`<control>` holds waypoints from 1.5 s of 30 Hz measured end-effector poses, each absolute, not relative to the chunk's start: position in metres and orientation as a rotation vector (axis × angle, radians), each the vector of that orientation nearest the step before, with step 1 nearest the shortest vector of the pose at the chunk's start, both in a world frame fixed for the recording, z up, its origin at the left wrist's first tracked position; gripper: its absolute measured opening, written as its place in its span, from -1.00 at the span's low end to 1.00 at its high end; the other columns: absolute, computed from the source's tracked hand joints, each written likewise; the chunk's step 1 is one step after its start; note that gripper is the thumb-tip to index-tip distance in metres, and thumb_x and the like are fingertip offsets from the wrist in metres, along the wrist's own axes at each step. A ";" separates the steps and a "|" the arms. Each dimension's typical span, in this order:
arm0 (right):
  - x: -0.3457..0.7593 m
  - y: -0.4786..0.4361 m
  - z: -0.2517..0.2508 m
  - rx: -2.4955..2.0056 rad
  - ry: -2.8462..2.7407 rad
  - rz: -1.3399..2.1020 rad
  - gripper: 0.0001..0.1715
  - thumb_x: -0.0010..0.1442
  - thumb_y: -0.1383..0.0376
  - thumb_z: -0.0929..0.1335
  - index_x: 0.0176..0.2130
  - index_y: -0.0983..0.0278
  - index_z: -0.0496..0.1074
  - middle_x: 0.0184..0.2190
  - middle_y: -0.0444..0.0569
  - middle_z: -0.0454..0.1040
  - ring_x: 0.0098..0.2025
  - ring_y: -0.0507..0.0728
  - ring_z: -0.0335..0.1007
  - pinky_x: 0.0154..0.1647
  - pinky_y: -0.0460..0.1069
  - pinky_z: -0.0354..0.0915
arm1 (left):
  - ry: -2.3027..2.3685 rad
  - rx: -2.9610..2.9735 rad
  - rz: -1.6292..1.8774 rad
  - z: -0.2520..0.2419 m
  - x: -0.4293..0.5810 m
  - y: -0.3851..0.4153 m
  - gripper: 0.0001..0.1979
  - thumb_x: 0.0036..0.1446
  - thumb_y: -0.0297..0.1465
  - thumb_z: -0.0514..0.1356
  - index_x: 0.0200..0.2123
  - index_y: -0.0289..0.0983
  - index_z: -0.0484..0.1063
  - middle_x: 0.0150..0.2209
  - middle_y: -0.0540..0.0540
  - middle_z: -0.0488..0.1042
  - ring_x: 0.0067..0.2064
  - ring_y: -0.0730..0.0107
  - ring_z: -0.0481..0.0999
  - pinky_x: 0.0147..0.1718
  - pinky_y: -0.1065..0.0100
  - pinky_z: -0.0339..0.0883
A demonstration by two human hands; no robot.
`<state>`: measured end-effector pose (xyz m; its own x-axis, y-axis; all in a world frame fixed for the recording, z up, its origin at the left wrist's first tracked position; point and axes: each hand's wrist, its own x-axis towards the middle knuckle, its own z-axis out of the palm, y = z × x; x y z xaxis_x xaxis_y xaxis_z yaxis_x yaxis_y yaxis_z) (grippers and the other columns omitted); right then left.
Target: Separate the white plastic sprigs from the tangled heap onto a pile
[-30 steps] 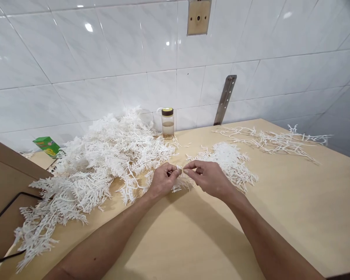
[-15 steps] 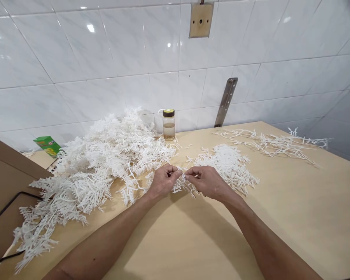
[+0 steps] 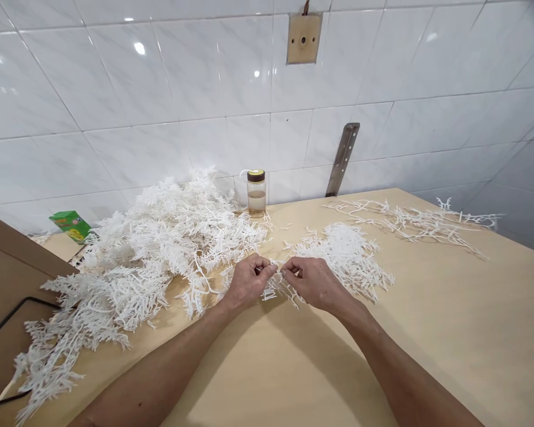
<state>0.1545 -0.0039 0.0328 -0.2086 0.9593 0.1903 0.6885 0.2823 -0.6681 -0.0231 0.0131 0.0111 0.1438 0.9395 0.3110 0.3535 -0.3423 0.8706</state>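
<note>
My left hand (image 3: 250, 277) and my right hand (image 3: 310, 280) meet at the middle of the table, fingertips pinched close together. Between and below them is a white, thin-branched plastic sprig (image 3: 279, 289), which both hands grip; its held part is mostly hidden by the fingers. A large heap of white branching sprigs (image 3: 160, 237) spreads to the left of my left hand. Just beyond my right hand lies a smaller pile of short white pieces (image 3: 349, 255). Bare white stems (image 3: 420, 220) lie farther off at the back right.
A bottle with a dark lid (image 3: 257, 194) stands by the tiled wall. A metal strip (image 3: 342, 159) leans there too. At left are a green box (image 3: 72, 226), a brown cardboard panel (image 3: 15, 296) and a black cable (image 3: 20, 305). The wooden table (image 3: 463, 320) extends right.
Both hands keep nearly the same pinched pose; the right fingertips have shifted slightly. The whole view has moved a little, so everything sits slightly lower in the picture.
</note>
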 end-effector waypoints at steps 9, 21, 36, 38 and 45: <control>0.143 -0.003 0.038 -1.634 -1.688 0.674 -0.85 0.04 0.27 0.31 -0.47 0.21 0.48 -0.50 -0.11 0.54 -0.48 0.09 0.42 -0.48 -0.05 0.24 | 1.198 1.946 1.312 0.012 -0.021 0.009 -0.78 0.14 -0.34 0.22 -0.54 -0.25 0.49 -0.52 0.00 0.28 -0.45 0.44 0.28 -0.46 0.39 0.13; 0.189 0.016 0.034 -1.762 -1.395 0.434 -0.84 0.07 0.22 0.31 -0.42 0.23 0.46 -0.50 -0.07 0.52 -0.49 0.12 0.44 -0.43 -0.01 0.29 | 1.096 2.067 1.127 0.017 -0.023 0.004 -0.78 0.18 -0.37 0.20 -0.51 -0.29 0.47 -0.50 0.00 0.29 -0.47 0.49 0.26 -0.46 0.40 0.12; 0.170 -0.003 0.046 -1.231 -1.913 0.731 -0.79 0.18 0.22 0.35 -0.26 0.20 0.59 -0.31 -0.09 0.61 -0.31 0.10 0.49 -0.29 -0.02 0.36 | 1.024 2.049 0.943 0.017 -0.025 0.009 -0.84 0.21 -0.39 0.12 -0.38 -0.30 0.46 -0.42 -0.01 0.36 -0.38 0.46 0.30 -0.37 0.40 0.15; 0.169 -0.002 0.043 -1.237 -1.937 0.767 -0.79 0.19 0.25 0.34 -0.25 0.19 0.59 -0.31 -0.11 0.62 -0.31 0.09 0.48 -0.26 -0.02 0.35 | 1.016 2.072 0.923 0.018 -0.026 0.010 -0.82 0.21 -0.38 0.12 -0.39 -0.30 0.46 -0.44 0.00 0.33 -0.39 0.46 0.29 -0.37 0.40 0.14; 0.172 -0.002 0.043 -1.266 -1.966 0.721 -0.82 0.17 0.29 0.35 -0.31 0.18 0.60 -0.30 -0.13 0.61 -0.30 0.07 0.47 -0.26 -0.04 0.31 | 1.049 2.074 0.846 0.022 -0.025 0.009 -0.81 0.20 -0.39 0.13 -0.36 -0.30 0.52 -0.47 0.02 0.28 -0.42 0.48 0.26 -0.40 0.40 0.11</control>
